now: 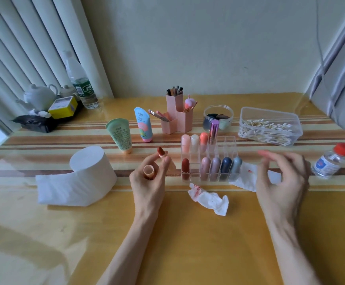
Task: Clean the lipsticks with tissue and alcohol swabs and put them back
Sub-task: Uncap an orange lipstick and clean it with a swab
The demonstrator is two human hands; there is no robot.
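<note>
Left hand [149, 177] grasping uncapped lipstick [161, 152] and cap [148, 171], right hand [280, 177] released, fingers loosely spread

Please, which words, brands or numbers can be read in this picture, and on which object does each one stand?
No text can be read.
Water bottle: white marks on green label, blurred.
Green tube: print too small.
Blue tube: print too small.
Red-capped bottle: blue label, blurred.

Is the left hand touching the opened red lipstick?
Touching. The head view shows the left hand holding the red lipstick by its base between the fingertips, with the red tip pointing up.
</note>
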